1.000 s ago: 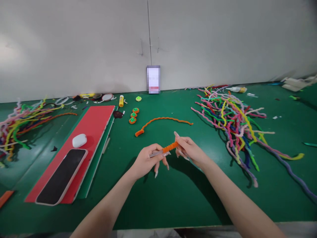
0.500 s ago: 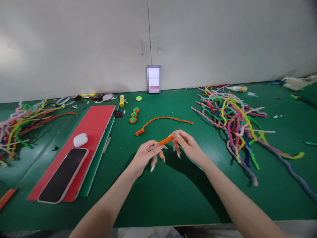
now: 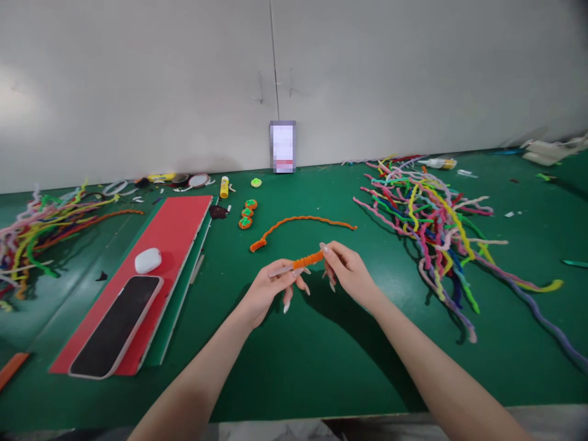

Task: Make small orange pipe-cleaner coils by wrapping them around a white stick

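Observation:
An orange pipe cleaner [image 3: 307,260] is coiled around a thin pale, see-through stick [image 3: 280,271]. My left hand [image 3: 271,291] pinches the stick at its left part, thumb and forefinger closed on it. Thumb and forefinger of my right hand [image 3: 348,269] close on the right end of the orange coil, the other fingers curled below. Just beyond the hands lies a second orange pipe cleaner [image 3: 305,218], bent in an arc with a thick coiled left end. Farther left, orange rounds with green tops [image 3: 247,213] sit in a row.
A red board [image 3: 177,229] at the left carries a phone [image 3: 117,324] and a white case [image 3: 147,261]. Tangled coloured pipe cleaners [image 3: 436,233] spread at the right, more [image 3: 41,233] at far left. A glue stick [image 3: 224,187] and a propped phone [image 3: 283,147] stand behind.
My right hand has shifted very slightly at the coil's right end, and the coil lies a little flatter. The view has moved slightly; both hands keep their holds.

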